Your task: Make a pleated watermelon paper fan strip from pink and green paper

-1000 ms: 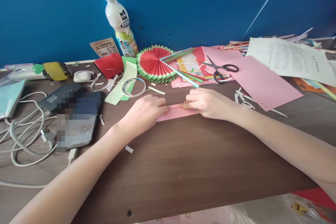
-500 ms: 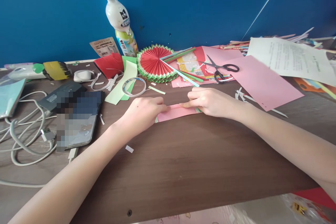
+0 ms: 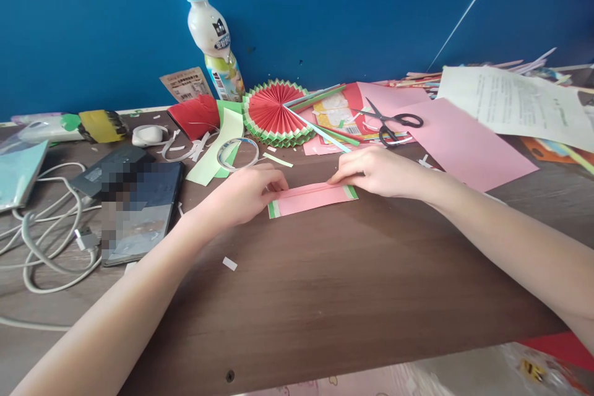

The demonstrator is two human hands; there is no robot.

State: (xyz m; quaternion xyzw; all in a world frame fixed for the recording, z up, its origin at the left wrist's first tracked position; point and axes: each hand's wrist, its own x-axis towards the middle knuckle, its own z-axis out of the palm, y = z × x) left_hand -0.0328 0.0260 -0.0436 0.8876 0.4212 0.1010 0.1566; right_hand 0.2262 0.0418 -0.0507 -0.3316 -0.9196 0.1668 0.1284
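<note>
A pink paper strip with white and green bands at both short ends lies on the brown tabletop, a crease running along its far side. My left hand has its fingers curled at the strip's far left corner, thumb and forefinger closed on the edge. At the far right part of the same edge, my right hand pinches the paper between thumb and fingers. Just behind the strip stand a pleated red, white and green paper fan and a roll of tape.
Black scissors lie on pink paper sheets at the right. A bottle stands against the blue wall. To the left are a phone, a power bank and coiled white cables. Paper scraps are scattered about.
Both hands have shifted slightly, the left one back toward the left and the right one a little away from me. More of the strip's banded ends now shows.
</note>
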